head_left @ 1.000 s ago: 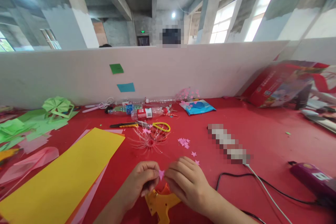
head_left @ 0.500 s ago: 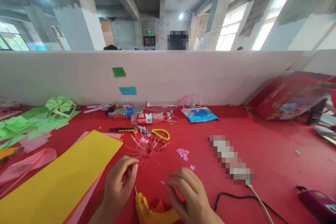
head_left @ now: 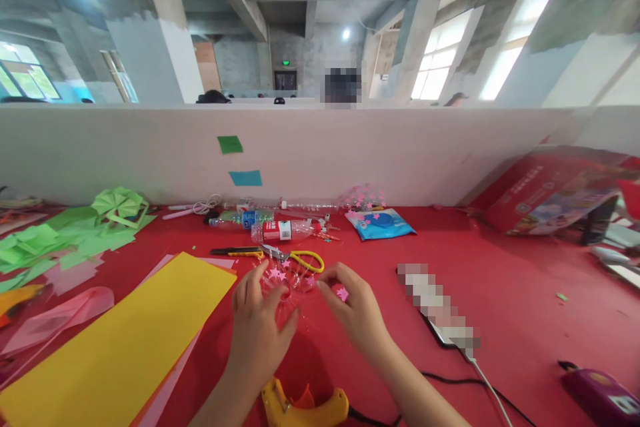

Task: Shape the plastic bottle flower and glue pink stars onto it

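A clear plastic bottle piece cut into thin spreading strips (head_left: pixel 295 267) lies on the table, with pink paper stars (head_left: pixel 277 274) on some strips. My left hand (head_left: pixel 260 320) is at its near left side, fingers apart and touching or almost touching the strips. Between the thumb and fingertips of my right hand (head_left: pixel 357 300) is a small pink star (head_left: pixel 311 281), held at the right side of the strips. Loose pink stars (head_left: pixel 343 293) lie partly behind this hand. Below both hands rests a yellow hot glue gun (head_left: pixel 305 408), its tip hidden by my left arm.
Yellow-handled scissors (head_left: pixel 305 260), a utility knife (head_left: pixel 237 251) and plastic bottles (head_left: pixel 280 230) lie behind the strips. Yellow paper (head_left: pixel 125 333) is at left, a phone (head_left: pixel 440 330) with a cable at right. A blue packet (head_left: pixel 383 223) sits near the white partition (head_left: pixel 400 153).
Both hands have moved forward to the cut strips, my right hand carrying the pink star. My left hand has opened from a pinch. The glue gun lies uncovered by my right hand.
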### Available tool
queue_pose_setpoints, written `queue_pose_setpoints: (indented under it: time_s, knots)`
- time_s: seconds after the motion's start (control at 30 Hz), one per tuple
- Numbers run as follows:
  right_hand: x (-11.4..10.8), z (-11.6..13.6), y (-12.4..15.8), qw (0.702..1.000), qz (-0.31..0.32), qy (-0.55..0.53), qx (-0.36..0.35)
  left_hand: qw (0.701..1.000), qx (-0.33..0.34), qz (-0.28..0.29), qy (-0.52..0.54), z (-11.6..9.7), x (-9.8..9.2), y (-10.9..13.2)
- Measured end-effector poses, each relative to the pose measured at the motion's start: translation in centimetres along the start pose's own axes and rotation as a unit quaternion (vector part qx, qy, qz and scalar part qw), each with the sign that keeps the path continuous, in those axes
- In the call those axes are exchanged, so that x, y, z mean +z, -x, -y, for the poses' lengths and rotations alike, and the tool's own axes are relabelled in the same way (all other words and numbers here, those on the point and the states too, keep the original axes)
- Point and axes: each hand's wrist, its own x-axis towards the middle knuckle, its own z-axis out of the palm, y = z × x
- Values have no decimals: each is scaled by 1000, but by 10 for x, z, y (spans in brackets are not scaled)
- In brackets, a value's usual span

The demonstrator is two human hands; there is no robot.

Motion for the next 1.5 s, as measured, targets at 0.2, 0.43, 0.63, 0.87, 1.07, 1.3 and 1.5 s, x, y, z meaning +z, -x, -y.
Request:
queue_pose_setpoints:
  time_s: [0.2,0.43,0.63,0.87,1.07,1.3,1.5]
  knots:
    - [21,-5,-10,998,29,-30,49,997,-37,-60,-29,-9,20,-9]
    - [17,-14,-13,996,73,-42,13,994,-31,-88,49,-4,33,-1]
    - [14,-20,-11,987,112,-50,-102,991,-32,-92,91,-2,31,5]
    - [13,-22,-8,971,153,52,-175,984,-2,-65,166,1,28,4]
    - [14,-25,-5,949,150,116,-250,975,-17,-36,217,-1,30,10]
    - [14,-33,-1,934,147,166,-280,975,-8,-39,217,-1,31,12]
    - [14,-35,1,935,151,167,-274,976,2,-26,218,-4,27,11]
